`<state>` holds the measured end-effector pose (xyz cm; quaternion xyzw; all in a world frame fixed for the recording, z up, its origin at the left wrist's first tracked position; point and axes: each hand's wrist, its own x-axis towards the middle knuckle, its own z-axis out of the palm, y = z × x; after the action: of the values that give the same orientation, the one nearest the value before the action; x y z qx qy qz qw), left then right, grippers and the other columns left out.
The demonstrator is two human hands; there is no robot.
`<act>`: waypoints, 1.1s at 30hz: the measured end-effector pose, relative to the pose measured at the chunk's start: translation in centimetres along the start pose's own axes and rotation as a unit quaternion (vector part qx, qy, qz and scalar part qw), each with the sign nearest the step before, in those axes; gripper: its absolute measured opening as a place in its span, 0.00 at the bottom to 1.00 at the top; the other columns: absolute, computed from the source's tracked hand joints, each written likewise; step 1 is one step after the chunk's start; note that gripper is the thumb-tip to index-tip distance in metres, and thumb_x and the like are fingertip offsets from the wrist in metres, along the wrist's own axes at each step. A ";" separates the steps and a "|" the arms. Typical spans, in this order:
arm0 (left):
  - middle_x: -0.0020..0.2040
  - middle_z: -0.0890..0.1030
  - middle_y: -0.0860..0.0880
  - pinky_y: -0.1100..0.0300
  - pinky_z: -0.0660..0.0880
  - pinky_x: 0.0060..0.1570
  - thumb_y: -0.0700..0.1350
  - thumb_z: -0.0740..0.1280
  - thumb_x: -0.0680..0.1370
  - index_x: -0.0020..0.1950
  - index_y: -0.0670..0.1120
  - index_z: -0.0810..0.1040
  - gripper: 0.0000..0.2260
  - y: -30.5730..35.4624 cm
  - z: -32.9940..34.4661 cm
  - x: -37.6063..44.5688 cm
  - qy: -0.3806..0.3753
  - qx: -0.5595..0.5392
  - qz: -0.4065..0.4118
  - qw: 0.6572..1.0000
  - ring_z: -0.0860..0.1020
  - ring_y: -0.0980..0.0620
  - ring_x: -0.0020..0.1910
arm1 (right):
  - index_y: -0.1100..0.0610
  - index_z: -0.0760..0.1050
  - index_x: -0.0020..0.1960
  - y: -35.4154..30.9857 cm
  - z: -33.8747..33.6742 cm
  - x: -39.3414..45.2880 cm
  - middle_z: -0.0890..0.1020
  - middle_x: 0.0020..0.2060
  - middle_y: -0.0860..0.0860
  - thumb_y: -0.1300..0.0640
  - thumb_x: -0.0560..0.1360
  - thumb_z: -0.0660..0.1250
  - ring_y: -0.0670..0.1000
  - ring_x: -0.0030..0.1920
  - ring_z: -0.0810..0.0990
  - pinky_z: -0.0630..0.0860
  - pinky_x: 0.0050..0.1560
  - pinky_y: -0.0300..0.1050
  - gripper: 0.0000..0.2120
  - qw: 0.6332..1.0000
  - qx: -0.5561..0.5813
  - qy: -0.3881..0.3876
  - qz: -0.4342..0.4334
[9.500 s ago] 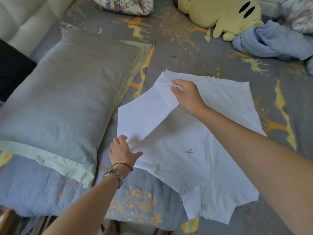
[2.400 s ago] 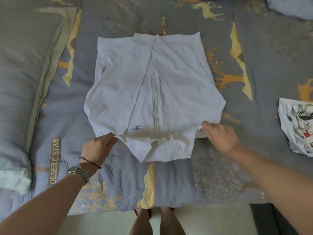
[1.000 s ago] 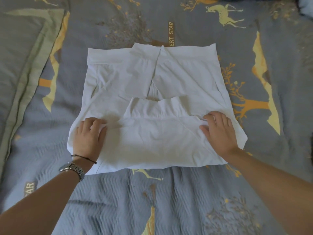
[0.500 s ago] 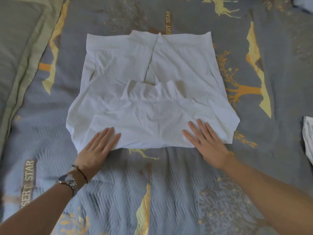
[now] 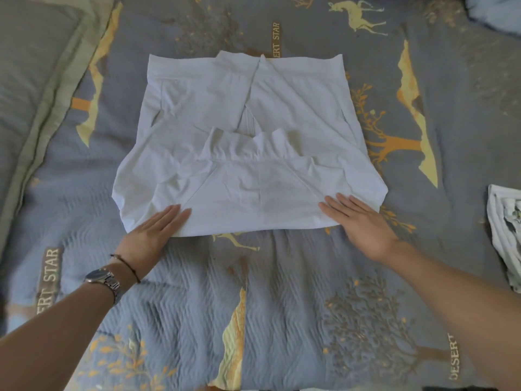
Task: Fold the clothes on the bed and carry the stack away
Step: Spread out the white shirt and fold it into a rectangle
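A white cotton garment (image 5: 248, 153) lies flat in the middle of the grey quilted bedspread (image 5: 253, 306), its near part folded up over itself. The left hand (image 5: 153, 235) and right hand (image 5: 359, 221) rest open, palms down, on its near corners. A printed white garment (image 5: 507, 235) lies at the right edge.

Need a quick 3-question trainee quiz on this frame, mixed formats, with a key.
1. True or false: both hands lie flat and open on the white garment.
2. Which wrist wears the watch? A left B right
3. Fill in: a printed garment lies at the frame's ____ edge.

Key: 1 true, left hand and right hand press its near edge. 2 A. 3 right.
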<state>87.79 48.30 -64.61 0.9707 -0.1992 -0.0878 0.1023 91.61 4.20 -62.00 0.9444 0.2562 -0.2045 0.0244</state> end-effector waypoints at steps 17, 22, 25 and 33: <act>0.39 0.82 0.38 0.50 0.75 0.31 0.32 0.66 0.69 0.47 0.41 0.83 0.11 3.9 -5.2 -2.6 0.140 0.024 -0.127 0.982 0.81 0.39 0.37 | 0.62 0.81 0.54 -3.0 -3.3 -4.8 0.85 0.48 0.58 0.76 0.63 0.69 0.60 0.47 0.82 0.80 0.34 0.55 0.22 0.964 0.080 0.221 0.127; 0.48 0.83 0.36 0.47 0.76 0.43 0.33 0.66 0.74 0.53 0.40 0.82 0.10 3.5 -5.4 -2.9 0.147 -0.130 -0.194 0.961 0.80 0.35 0.46 | 0.62 0.78 0.59 -3.6 -3.8 -5.2 0.83 0.51 0.62 0.71 0.74 0.62 0.63 0.48 0.82 0.78 0.44 0.58 0.16 0.942 0.202 0.221 0.155; 0.41 0.84 0.38 0.51 0.76 0.39 0.35 0.69 0.73 0.50 0.40 0.83 0.07 2.9 -6.1 -3.8 0.157 -0.150 -0.170 0.961 0.82 0.37 0.39 | 0.61 0.79 0.58 -4.0 -4.0 -6.0 0.82 0.41 0.63 0.69 0.75 0.63 0.64 0.39 0.80 0.76 0.37 0.56 0.14 0.941 0.203 0.230 0.147; 0.36 0.85 0.46 0.75 0.68 0.32 0.39 0.76 0.67 0.44 0.42 0.84 0.07 2.0 -8.5 -6.9 0.150 -0.165 -0.107 0.969 0.79 0.52 0.38 | 0.62 0.75 0.45 -6.1 -5.6 -9.4 0.79 0.30 0.55 0.58 0.75 0.67 0.60 0.29 0.78 0.70 0.25 0.48 0.07 0.963 0.106 0.221 0.109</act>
<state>82.64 50.70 -55.02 0.9581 -0.0595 0.0168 0.2799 83.30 5.83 -52.73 0.9855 0.1274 -0.0127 -0.1114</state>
